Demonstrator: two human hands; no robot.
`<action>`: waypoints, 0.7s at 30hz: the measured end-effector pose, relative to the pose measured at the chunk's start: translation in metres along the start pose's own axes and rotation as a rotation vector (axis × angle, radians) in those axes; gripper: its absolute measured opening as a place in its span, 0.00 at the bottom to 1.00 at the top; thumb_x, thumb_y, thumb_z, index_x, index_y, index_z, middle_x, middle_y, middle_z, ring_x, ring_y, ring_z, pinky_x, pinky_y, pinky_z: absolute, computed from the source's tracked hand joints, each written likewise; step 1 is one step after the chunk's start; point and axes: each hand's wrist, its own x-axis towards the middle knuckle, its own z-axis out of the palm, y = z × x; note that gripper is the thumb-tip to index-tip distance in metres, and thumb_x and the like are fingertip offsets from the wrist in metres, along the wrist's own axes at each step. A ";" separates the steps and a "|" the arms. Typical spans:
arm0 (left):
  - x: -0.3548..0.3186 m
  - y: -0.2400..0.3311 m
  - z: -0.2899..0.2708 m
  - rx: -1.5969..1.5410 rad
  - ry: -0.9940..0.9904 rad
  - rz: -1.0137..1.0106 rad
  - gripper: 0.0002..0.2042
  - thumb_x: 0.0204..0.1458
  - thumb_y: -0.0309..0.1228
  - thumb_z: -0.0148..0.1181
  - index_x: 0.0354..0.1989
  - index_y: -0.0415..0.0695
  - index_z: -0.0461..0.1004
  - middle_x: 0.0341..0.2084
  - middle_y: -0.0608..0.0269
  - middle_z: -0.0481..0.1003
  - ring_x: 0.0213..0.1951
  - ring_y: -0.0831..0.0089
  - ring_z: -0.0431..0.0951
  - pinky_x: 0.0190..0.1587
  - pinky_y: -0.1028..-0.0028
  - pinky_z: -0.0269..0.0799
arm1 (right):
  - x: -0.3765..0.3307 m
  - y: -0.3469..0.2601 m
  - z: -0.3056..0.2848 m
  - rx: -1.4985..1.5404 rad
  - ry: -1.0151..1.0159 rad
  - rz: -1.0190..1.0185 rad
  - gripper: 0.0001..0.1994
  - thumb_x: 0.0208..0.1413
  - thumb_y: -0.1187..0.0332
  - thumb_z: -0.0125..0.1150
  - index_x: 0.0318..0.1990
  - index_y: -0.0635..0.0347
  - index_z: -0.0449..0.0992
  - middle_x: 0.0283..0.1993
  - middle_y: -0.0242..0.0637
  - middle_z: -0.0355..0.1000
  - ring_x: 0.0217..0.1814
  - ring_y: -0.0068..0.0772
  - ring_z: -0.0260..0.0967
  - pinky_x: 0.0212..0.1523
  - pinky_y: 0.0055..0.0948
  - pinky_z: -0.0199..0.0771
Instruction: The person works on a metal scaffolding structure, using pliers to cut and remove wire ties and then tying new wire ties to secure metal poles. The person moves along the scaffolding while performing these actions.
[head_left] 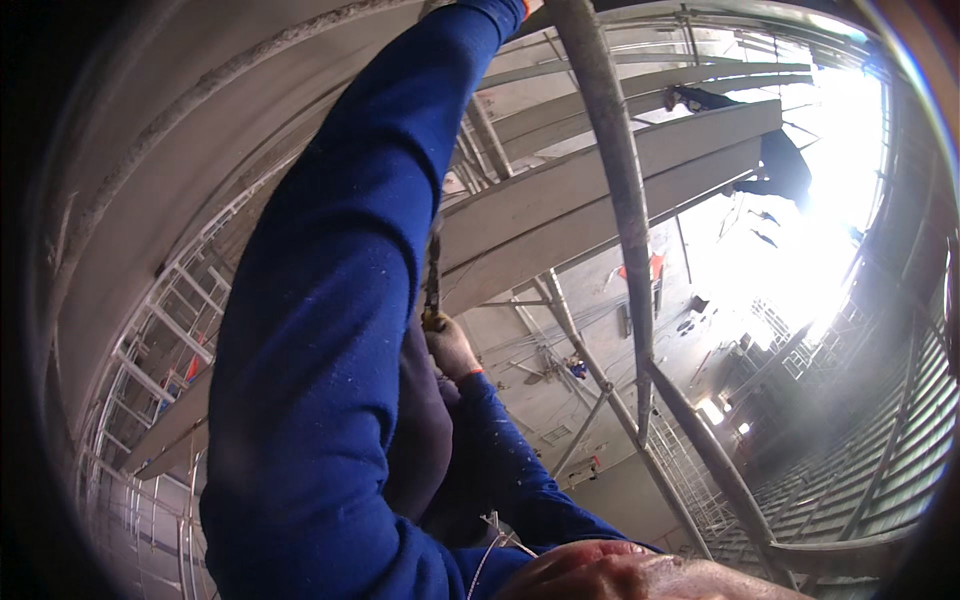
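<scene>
My left arm (330, 280), in a blue sleeve, reaches up across the picture. At the top edge only its orange glove cuff (527, 8) shows; the hand itself is outside the view. My right hand (452, 348), in a pale work glove with an orange cuff, is low beside my dark-trousered leg (425, 430). Its fingers are closed at the lower end of a dark, slender tool (433, 278), whose exact kind I cannot make out. My left sleeve hides part of that area. Just beyond the tool are long grey scaffold planks (560, 215).
A steel scaffold pole (620, 150) runs down right of my left arm, meeting a slanting tube (715, 450). Another person (785, 165) in dark clothing is by the planks' far end. Far below lies a floor (600, 300) with scattered materials. White scaffold frames (170, 320) stand left.
</scene>
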 end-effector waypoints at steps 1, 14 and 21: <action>0.000 0.003 0.000 0.012 0.000 0.006 0.23 0.53 0.35 0.58 0.55 0.33 0.71 0.38 0.48 0.80 0.34 0.58 0.83 0.36 0.59 0.78 | 0.005 0.005 0.000 -0.149 0.049 0.000 0.14 0.52 0.63 0.66 0.43 0.62 0.78 0.36 0.38 0.80 0.40 0.31 0.76 0.46 0.33 0.74; -0.022 0.017 0.026 0.135 0.067 0.191 0.18 0.53 0.31 0.57 0.49 0.34 0.73 0.29 0.54 0.78 0.27 0.66 0.79 0.27 0.61 0.72 | 0.000 -0.023 -0.027 -0.092 -0.023 0.081 0.14 0.51 0.73 0.63 0.46 0.59 0.72 0.37 0.30 0.74 0.35 0.23 0.71 0.36 0.26 0.72; -0.062 -0.003 0.017 0.360 0.280 0.462 0.15 0.52 0.28 0.56 0.46 0.34 0.74 0.25 0.57 0.77 0.22 0.70 0.77 0.23 0.62 0.69 | 0.006 -0.012 -0.019 -0.194 0.033 0.051 0.12 0.50 0.66 0.62 0.42 0.61 0.75 0.33 0.34 0.77 0.38 0.30 0.74 0.42 0.34 0.73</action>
